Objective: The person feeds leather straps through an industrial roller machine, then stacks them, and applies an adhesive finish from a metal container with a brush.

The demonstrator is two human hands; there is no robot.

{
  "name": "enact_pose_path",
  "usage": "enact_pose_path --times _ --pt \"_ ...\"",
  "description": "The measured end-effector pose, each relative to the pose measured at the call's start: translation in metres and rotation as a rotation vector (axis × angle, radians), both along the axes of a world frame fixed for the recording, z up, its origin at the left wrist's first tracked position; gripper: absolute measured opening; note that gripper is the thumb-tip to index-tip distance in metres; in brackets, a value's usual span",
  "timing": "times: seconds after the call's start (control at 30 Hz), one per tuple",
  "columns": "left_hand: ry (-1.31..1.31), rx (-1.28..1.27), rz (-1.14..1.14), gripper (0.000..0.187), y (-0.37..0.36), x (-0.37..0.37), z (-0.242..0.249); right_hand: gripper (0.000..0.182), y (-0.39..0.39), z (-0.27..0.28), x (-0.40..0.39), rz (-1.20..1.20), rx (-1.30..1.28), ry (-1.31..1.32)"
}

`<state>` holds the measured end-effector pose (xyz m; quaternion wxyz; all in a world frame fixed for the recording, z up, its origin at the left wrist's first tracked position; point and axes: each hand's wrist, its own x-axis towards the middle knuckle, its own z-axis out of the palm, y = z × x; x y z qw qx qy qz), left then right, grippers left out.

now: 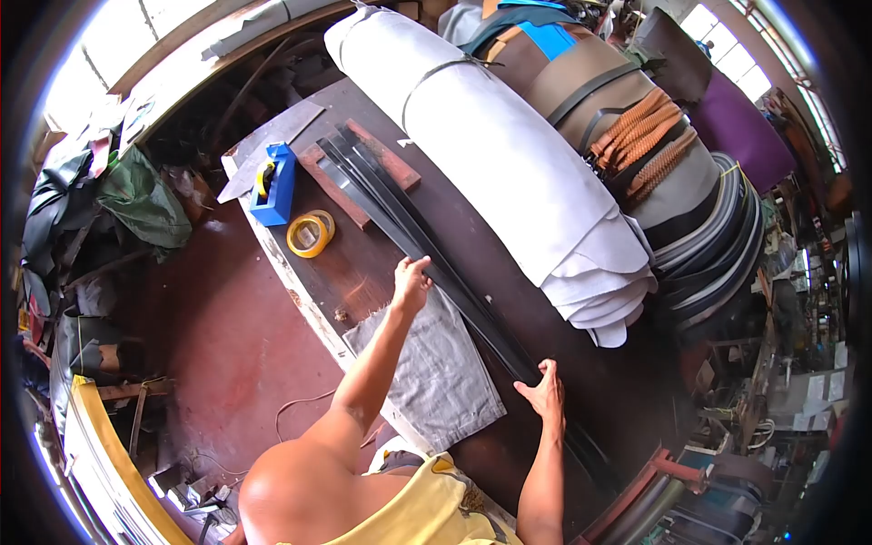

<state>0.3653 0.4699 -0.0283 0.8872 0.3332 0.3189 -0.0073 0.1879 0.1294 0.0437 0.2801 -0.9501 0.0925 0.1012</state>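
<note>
**Both hands pressing on long black straps on the workbench**

Head view: black straps [427, 245] are lying in a bundle lengthwise along the dark workbench [509, 300], running from the far end down toward the person. The left hand [411, 283] is resting on the bundle about midway, fingers curled down onto the top strap, thumb side toward the grey cloth [436, 363]; can't tell if it is pinching or only pressing. The right hand [545, 392] is sitting on the near end of the same bundle, fingers spread flat over it, not closed around.

Handling, judged: the straps look long, thin, flexible, likely leather or rubber, so they are probably sagging if lifted at one spot; taking hold at two spaced points suits them. Surface looks smooth, possibly sliding strip over strip.

Room: right of the straps a big white roll [509, 154] is lying just beside them, blocking that side. Left of the straps, bare wood, the yellow tape roll [310, 233] and blue dispenser [275, 185] are sitting near the bench edge; the cloth is overhanging that edge.
</note>
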Motion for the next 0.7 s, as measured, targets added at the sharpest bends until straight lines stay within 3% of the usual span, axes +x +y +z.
enact_pose_path --times 0.07,0.17,0.27,0.37,0.43,0.53,0.6,0.63,0.67,0.7 --pt "0.072 -0.102 -0.007 0.026 0.003 -0.001 0.013 0.074 0.004 0.012 0.005 0.053 -0.015 0.083" --pt "-0.065 -0.331 -0.231 0.023 0.021 0.002 -0.013 0.077 0.001 0.009 0.005 0.141 -0.082 0.104" --pt "-0.126 -0.397 -0.153 0.023 0.017 -0.004 0.031 0.071 0.009 0.012 0.003 0.143 -0.087 0.117" --pt "-0.21 -0.286 -0.203 0.021 0.021 -0.001 0.009 0.067 0.003 0.001 -0.002 0.136 -0.008 0.083" --pt "-0.197 -0.231 -0.191 0.021 0.016 -0.004 0.031 0.074 -0.01 -0.013 0.001 0.136 0.159 0.207" --pt "-0.197 -0.195 -0.165 0.02 0.014 -0.001 0.046 0.091 -0.007 0.006 -0.001 0.141 0.247 0.28" --pt "-0.22 -0.149 -0.154 0.019 0.013 -0.004 0.068 0.114 0.02 0.067 0.005 0.092 0.358 0.337" --pt "-0.233 -0.126 -0.149 0.019 0.014 -0.004 0.076 0.114 0.019 0.074 0.004 0.075 0.374 0.35" --pt "-0.201 0.016 -0.229 0.041 0.017 -0.003 0.068 0.114 0.015 0.078 0.003 0.057 0.39 0.361" --pt "-0.31 0.197 -0.208 0.05 0.019 -0.008 0.051 0.113 0.011 0.085 0.002 0.039 0.406 0.371"
